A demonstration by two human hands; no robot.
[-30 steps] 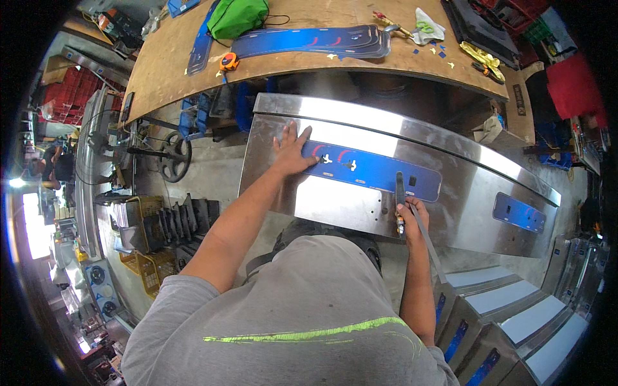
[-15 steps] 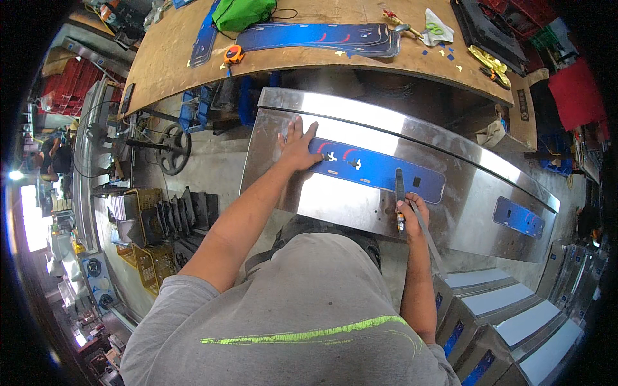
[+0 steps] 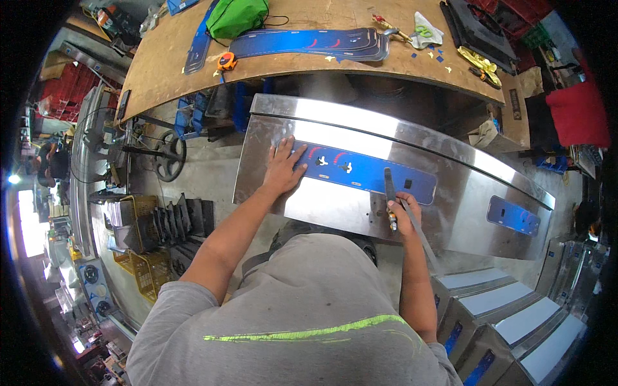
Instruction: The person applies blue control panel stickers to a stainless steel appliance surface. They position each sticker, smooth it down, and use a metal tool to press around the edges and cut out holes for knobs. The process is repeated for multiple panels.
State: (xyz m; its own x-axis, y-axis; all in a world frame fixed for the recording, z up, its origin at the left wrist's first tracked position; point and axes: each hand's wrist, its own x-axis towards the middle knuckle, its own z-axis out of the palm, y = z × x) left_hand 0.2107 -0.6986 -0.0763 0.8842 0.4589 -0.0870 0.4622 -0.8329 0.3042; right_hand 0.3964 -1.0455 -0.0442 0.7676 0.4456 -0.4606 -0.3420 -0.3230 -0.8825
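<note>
A long blue plate (image 3: 370,175) with red curved marks lies on a shiny stainless-steel panel (image 3: 322,196) in front of me. Two small cutouts with pale and dark bits show near its left part, and a dark square hole (image 3: 408,184) near its right. My left hand (image 3: 282,170) rests with spread fingers on the steel and the plate's left end. In my right hand (image 3: 405,211), by the plate's lower edge, is a narrow dark tool (image 3: 389,183) with a brass-coloured end; its exact kind is unclear. A grey strip or hose (image 3: 425,244) trails from that hand.
Beyond the panel, a wooden table (image 3: 283,71) holds stacked blue plates (image 3: 290,44), an orange tape measure (image 3: 226,61) and a green bag (image 3: 237,18). A second blue plate (image 3: 513,216) sits on the panel's right. Steel units (image 3: 508,315) stand lower right, yellow crates (image 3: 151,273) left.
My left hand has slid left and toward me along the plate's left end. My right hand, still gripping the dark tool, has shifted slightly nearer the plate. The whole view has shifted a little.
</note>
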